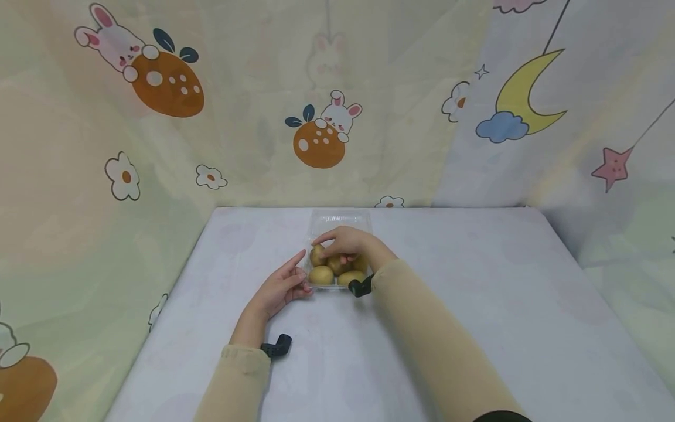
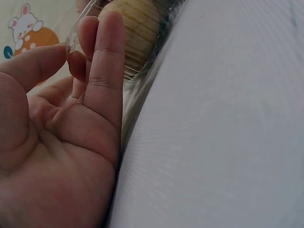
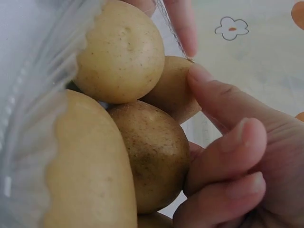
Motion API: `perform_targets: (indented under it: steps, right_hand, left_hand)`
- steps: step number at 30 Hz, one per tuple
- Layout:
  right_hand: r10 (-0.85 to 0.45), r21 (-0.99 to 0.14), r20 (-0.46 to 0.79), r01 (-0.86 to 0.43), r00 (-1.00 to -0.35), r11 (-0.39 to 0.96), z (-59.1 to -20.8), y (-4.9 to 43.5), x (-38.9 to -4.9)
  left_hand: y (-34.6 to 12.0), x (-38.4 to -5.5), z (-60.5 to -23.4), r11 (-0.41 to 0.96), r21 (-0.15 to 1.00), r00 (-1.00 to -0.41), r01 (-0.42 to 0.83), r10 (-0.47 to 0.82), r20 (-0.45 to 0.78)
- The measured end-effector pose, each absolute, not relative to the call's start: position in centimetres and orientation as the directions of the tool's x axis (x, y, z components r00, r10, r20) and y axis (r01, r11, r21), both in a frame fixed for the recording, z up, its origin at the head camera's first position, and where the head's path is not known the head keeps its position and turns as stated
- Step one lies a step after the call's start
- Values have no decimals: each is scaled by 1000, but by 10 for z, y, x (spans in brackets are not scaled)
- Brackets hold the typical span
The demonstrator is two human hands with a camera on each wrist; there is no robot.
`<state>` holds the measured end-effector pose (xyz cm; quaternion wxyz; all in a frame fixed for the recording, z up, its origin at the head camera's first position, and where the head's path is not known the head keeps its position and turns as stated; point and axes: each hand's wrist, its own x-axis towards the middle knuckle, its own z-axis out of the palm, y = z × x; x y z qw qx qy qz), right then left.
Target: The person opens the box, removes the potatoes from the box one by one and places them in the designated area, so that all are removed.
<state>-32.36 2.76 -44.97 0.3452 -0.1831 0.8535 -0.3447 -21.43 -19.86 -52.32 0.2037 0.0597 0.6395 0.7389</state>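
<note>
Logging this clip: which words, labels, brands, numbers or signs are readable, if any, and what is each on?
None readable.
Clear container: no legible lettering.
Potatoes: no labels visible.
Backdrop: printed pictures, no words.
Black wrist devices: too small to tell whether anything is marked.

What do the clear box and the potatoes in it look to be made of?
The box: apparently thin, glossy plastic; it is ridged, catches highlights, and the potatoes show through it.

The potatoes: they look real, with smooth, dull tan skin; specks, small pits and a brownish patch suggest this, though replicas aren't ruled out.
</note>
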Motion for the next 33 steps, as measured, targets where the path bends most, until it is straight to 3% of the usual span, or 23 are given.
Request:
perform_targets:
  steps: [17,33]
  right_hand:
    - [-561,-749,-414,-82,-717,657,-455,31,-324]
    - [-593,-810,-401,-33,-699,586,-450,39,-321]
  left_hand:
    - [-198,-214,-522,-101,967,-910,-234,372,-181]
    - [-198,-214,-522,-91,969,-911,-230,370,-182]
